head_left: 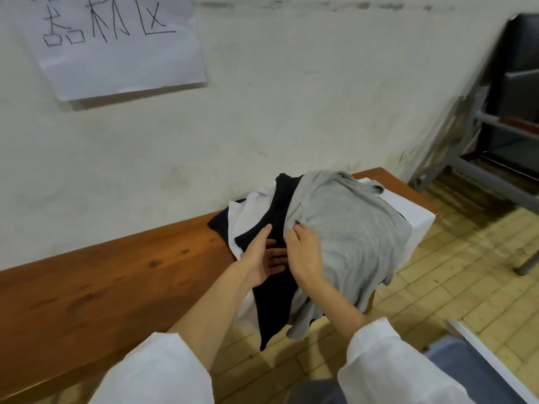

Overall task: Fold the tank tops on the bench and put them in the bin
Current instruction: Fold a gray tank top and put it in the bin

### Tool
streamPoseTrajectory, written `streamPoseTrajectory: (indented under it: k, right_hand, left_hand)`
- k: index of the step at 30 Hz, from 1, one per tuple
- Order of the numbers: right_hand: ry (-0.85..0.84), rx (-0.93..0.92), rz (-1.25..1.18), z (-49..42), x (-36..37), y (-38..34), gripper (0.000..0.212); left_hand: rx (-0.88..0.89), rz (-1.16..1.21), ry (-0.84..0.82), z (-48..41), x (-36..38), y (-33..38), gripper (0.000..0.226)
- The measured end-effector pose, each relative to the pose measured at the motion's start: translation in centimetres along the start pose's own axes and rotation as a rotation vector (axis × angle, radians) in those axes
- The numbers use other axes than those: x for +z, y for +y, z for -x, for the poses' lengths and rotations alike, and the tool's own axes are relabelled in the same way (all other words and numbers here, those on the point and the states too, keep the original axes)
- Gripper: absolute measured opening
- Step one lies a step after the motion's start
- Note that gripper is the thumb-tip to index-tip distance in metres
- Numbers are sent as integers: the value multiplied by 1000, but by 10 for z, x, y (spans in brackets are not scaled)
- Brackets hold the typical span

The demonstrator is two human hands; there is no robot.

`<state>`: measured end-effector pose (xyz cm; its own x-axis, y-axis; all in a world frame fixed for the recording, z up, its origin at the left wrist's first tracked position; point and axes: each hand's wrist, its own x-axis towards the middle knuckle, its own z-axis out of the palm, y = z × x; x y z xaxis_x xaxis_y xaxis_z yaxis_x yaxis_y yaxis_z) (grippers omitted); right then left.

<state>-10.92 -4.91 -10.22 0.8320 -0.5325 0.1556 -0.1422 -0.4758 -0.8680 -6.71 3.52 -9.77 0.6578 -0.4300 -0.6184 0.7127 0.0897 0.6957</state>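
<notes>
Two hands are on the pile. The right hand pinches the edge of the gray tank top with bent fingers. The left hand lies flat on the black tank top, fingers straight. I think it is best to lift the gray one off slowly while the flat hand holds the rest down, then spread it on the bare bench. I count one gray top, one white top, and black cloth in two spots, maybe two tops. One white box, maybe the bin, sits under the pile.
</notes>
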Motion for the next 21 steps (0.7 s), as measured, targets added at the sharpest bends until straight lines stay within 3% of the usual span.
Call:
streamPoseTrajectory:
  k: [4, 6, 8, 9, 11, 13, 16, 18, 21]
  right_hand:
    - [-120, -125, 230, 34, 4, -9, 43]
    - [-272, -84, 145, 46, 21, -17, 39]
    - [-438, 93, 234, 64, 34, -31, 29]
    - [-501, 34, 376, 70, 39, -29, 29]
    - [-597, -132, 243, 74, 33, -27, 32]
    - [-373, -152, 143, 74, 19, -23, 27]
    - [-27, -119, 188, 67, 9, -5, 20]
    - [-83, -105, 429, 62, 10, 7, 25]
    - [-298, -119, 806, 61, 18, 13, 58]
  left_hand:
    - [-31, 292, -195, 20, -13, -4, 40]
    - [-39, 288, -222, 32, -25, -11, 40]
    - [-16, 211, -187, 44, -42, -18, 37]
    - [-11, 158, -127, 46, -51, -21, 34]
    - [-4, 42, -9, 51, -69, -20, 32]
    - [39, -36, 89, 53, -82, -14, 21]
    - [138, -23, 203, 61, -102, 3, 16]
    - [172, 6, 236, 65, -118, 13, 16]
    - [198, -29, 325, 66, -153, 20, 17]
